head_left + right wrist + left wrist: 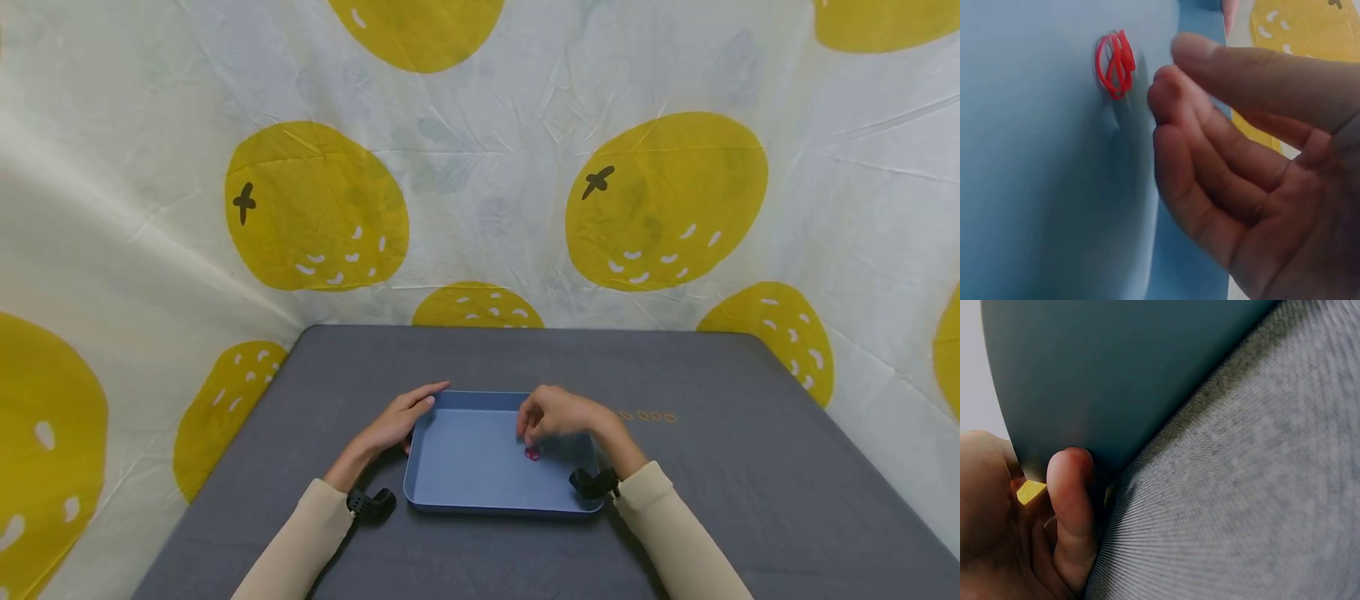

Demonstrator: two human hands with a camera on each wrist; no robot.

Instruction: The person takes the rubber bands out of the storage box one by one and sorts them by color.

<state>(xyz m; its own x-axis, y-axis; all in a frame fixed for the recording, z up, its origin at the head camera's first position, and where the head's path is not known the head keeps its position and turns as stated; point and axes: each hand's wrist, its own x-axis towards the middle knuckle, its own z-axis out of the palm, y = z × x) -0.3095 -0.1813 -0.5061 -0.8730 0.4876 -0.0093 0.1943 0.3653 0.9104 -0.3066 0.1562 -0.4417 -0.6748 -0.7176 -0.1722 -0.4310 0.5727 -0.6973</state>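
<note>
A shallow blue tray lies on the grey table. My left hand grips its left side, and in the left wrist view a bent finger is against the outer wall. Over the right half of the tray is my right hand, palm down. Its fingers are loosely bent, with a small gap between thumb and forefinger and nothing between them. Just apart from the fingertips, a small tangle of red rubber bands rests on the tray floor; the head view shows the same red bands below the right hand.
Several thin orange rubber bands lie in a row on the table, right of the tray and partly behind the right hand. A white cloth with yellow fruit prints hangs behind the table. Black cameras sit on both wrists.
</note>
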